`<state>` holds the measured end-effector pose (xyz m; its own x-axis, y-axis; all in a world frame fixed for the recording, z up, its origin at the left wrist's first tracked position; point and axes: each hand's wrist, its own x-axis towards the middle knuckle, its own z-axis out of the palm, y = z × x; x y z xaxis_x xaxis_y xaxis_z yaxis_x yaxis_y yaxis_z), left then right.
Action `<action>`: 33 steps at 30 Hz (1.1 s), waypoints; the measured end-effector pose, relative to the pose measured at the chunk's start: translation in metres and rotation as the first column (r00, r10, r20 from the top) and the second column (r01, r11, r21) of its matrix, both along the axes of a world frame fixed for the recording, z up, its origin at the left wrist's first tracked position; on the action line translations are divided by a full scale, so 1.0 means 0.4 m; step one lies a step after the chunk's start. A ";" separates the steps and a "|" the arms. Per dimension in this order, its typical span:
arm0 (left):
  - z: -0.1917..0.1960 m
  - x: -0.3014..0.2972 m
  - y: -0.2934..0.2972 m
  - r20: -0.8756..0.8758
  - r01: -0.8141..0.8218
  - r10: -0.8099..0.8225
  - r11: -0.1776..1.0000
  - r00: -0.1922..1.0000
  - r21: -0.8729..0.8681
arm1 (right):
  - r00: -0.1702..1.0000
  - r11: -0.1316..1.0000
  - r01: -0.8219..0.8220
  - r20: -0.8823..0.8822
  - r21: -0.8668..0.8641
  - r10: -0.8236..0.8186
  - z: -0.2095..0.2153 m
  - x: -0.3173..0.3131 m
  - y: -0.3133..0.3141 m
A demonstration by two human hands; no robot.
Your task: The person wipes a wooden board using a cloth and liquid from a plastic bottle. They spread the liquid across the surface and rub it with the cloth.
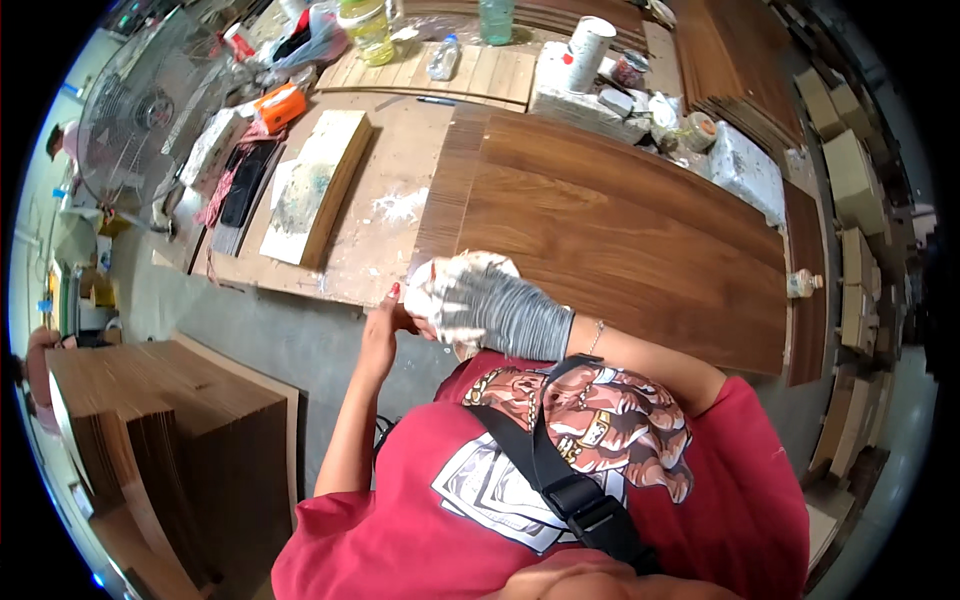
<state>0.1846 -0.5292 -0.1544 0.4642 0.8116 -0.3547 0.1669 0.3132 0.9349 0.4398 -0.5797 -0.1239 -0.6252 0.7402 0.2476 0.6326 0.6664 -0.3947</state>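
My right hand (470, 300) wears a whitish work glove with a long grey ribbed cuff. Its fingers are curled, and whatever they hold is hidden under the glove. My left hand (380, 325) is bare, with red nail polish, thumb raised and fingers closed against the glove's fingertip side. What lies between the two hands cannot be made out. Both hands are at the table's near edge, by the near left corner of a dark brown wood-grain board (630, 230). A narrower wood-grain strip (440, 205) runs along the board's left end.
A thick block (315, 190) with a smeared top lies left on the worktable (390, 250). A fan (150, 105) stands at far left. Bottles, a white cup (590, 50) and a foam-like block (745, 170) line the far side. Stacked panels (200, 460) stand at lower left.
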 end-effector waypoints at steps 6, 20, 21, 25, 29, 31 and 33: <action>-0.017 0.051 0.028 0.143 0.120 -0.116 0.992 0.983 -0.021 | 0.935 0.988 -0.158 0.321 0.001 0.149 0.069 0.149 -0.143; 0.032 0.059 0.071 0.057 0.152 -0.142 0.950 0.988 -0.274 | 0.979 0.985 0.175 -0.105 -0.002 -0.174 -0.050 -0.036 -0.140; 0.004 0.044 0.071 0.048 0.155 -0.148 0.960 0.988 -0.232 | 0.972 0.977 0.208 -0.102 -0.043 -0.211 -0.031 -0.020 -0.167; 0.007 0.047 0.077 0.073 0.187 -0.176 0.964 0.982 -0.190 | 0.961 0.961 0.263 0.107 -0.087 -0.253 0.015 0.124 -0.301; 0.023 0.036 0.068 0.104 0.229 -0.211 0.951 0.972 -0.208 | 0.903 0.818 0.307 -0.123 -0.487 -0.412 0.146 0.301 -0.438; -0.003 0.023 0.073 0.121 0.248 -0.229 0.951 0.966 -0.181 | 0.869 0.816 0.415 -0.090 -0.402 -0.486 0.157 0.393 -0.502; -0.019 0.017 0.069 0.129 0.266 -0.247 0.950 0.960 -0.161 | 0.839 0.826 0.535 0.224 -0.179 -0.495 0.144 0.437 -0.504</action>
